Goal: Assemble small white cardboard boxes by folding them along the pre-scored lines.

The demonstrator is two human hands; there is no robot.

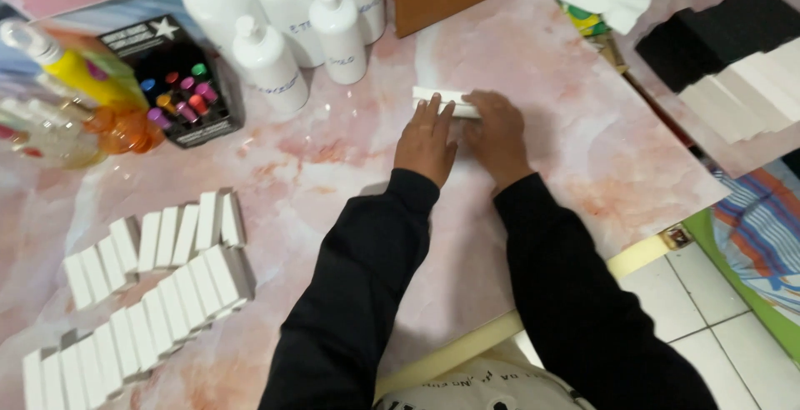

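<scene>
1. My fingers (433, 114) lie flat and together, pressing on a white block (442, 100).
2. My left hand (427, 139) and right hand (497, 135) sit side by side, covering it.
3. The block rests mid-table (333, 160), below the white bottles (287, 27).

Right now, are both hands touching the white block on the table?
Touching. The head view shows the left hand fingertips and right hand fingers lying on the white block, no gap visible.

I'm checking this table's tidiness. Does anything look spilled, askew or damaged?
Nothing is spilled or broken. The white blocks lean in uneven, domino-like rows at the left. Both hands, left and right, rest on one white block lying flat.
</scene>
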